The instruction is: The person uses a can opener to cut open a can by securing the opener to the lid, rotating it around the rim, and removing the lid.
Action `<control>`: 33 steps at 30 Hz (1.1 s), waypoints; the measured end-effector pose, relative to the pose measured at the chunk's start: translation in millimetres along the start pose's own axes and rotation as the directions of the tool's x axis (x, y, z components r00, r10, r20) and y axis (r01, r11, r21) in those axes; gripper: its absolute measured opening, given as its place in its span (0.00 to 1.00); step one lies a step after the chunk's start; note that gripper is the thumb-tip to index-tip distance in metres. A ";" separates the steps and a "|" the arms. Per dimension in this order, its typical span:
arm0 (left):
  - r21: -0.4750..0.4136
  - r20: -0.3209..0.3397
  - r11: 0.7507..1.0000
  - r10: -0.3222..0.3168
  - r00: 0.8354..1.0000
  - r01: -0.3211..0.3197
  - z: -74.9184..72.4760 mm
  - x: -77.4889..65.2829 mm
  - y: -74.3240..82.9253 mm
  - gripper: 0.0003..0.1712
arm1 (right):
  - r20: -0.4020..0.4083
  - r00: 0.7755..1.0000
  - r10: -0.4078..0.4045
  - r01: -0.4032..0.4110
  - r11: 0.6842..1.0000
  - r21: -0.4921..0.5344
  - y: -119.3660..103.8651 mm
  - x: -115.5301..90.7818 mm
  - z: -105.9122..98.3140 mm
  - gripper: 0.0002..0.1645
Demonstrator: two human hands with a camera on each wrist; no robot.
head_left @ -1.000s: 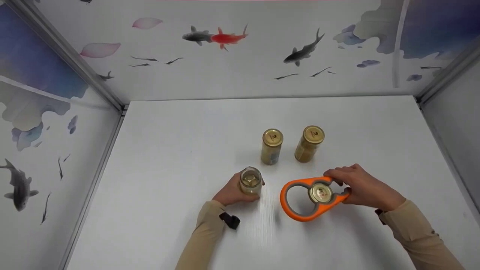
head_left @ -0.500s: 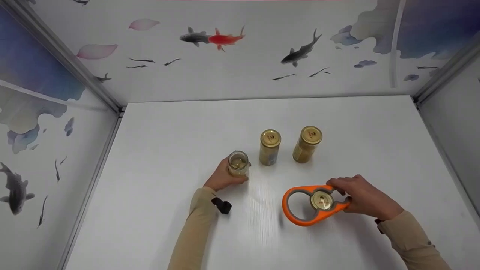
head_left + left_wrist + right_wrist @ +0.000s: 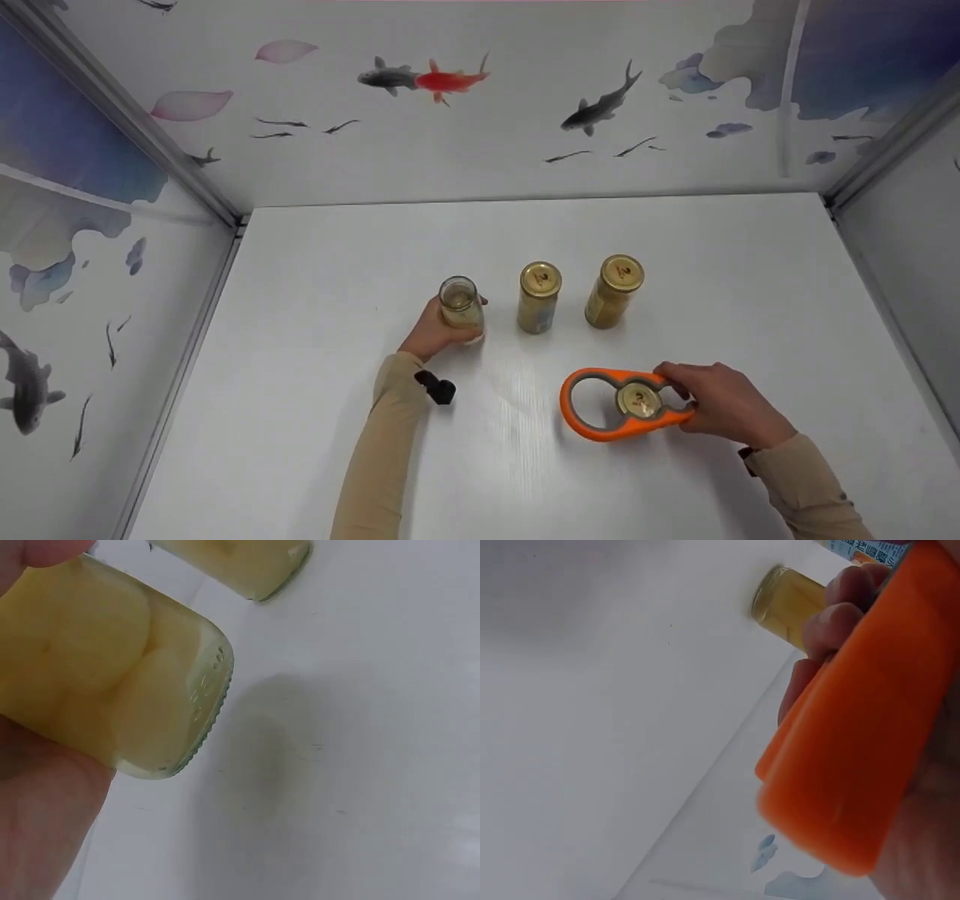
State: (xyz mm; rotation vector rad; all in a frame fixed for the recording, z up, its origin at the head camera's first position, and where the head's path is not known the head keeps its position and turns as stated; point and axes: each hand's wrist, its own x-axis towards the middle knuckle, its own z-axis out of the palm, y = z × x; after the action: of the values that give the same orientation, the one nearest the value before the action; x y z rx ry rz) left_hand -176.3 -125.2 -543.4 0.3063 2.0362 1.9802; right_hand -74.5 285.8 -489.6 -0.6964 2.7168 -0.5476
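Observation:
In the head view my left hand [image 3: 429, 331] grips a lidless glass jar [image 3: 461, 309] around its side. Seen from the left wrist, that jar [image 3: 127, 675] holds pale yellow fruit pieces in liquid, and its base hangs over the table with a shadow below. My right hand [image 3: 731, 403] holds an orange jar opener [image 3: 596, 434] by its handles, at the front right. A gold lid [image 3: 639, 400] sits clamped in the opener's smaller grey-lined opening. From the right wrist, the orange handle [image 3: 847, 735] covers much of the palm, with fingers curled round it.
Two closed jars with gold lids, a nearer-left jar [image 3: 537, 309] and a right jar [image 3: 609, 301], stand upright right of the held jar. The white table [image 3: 315, 270] ends at a back wall [image 3: 480, 165] with painted fish; side panels flank it.
My left hand has carried the lidless jar leftward and away from me, left of the closed jars. My right hand keeps the opener and lid, having shifted only slightly.

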 end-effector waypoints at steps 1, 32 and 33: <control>0.001 -0.009 1.000 -0.002 1.000 0.002 -1.2 2.3 -1.9 0.33 | 0.000 1.000 -0.001 0.001 1.000 0.005 0.3 -0.2 0.9 0.33; 0.033 -0.153 0.996 -0.077 0.985 0.083 -10.2 21.2 -20.3 0.38 | -0.172 0.975 0.144 -0.150 0.988 -0.020 -3.8 -16.4 5.5 0.31; 0.034 -0.150 0.996 -0.074 0.986 0.080 -9.6 22.1 -19.8 0.37 | -0.180 0.972 0.149 -0.155 0.988 -0.019 -3.4 -16.5 5.1 0.31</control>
State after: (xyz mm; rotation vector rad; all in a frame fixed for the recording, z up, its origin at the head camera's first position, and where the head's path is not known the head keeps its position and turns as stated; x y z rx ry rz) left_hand -199.5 -127.3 -564.2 0.0882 2.1456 1.9708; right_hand -57.3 290.0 -489.8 -0.4605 2.9204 -0.5529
